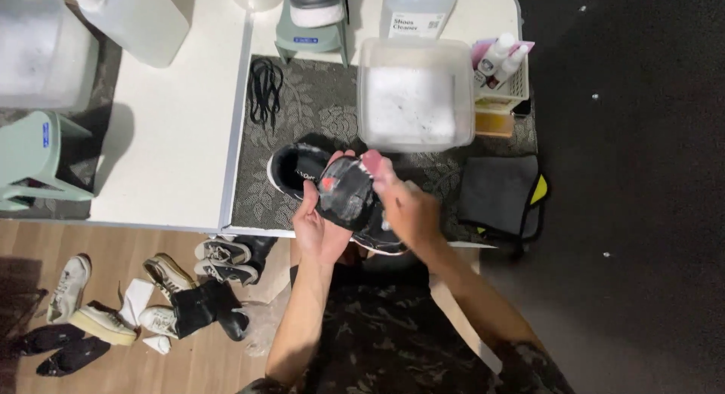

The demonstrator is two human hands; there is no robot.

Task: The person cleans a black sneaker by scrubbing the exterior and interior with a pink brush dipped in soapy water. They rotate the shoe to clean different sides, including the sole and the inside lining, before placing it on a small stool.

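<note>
Item: insole [346, 194], dark, soapy, with a red spot near its upper end. Held over the mat's [302, 114] front edge, above a black shoe [291, 167].

Left hand [321, 231]: fingers curled round the insole's near edge, gripping it from below.

Right hand [408, 209]: closed on a pinkish object [371, 160], probably a small brush, though blur leaves that unsure; its tip touches the insole's upper right side.

Step in hand, as judged: scrubbing the insole. The next move seems to call for a firm left-hand hold against the stroke.

Around: tub [415, 92] of foamy water at the mat's back right; black laces [266, 88] at back left; grey cloth [498, 194] at the right edge; small basket [502, 80] of bottles beside the tub. Shoes [170, 296] lie on the floor. Nothing blocks the hands; the tub stands near.
</note>
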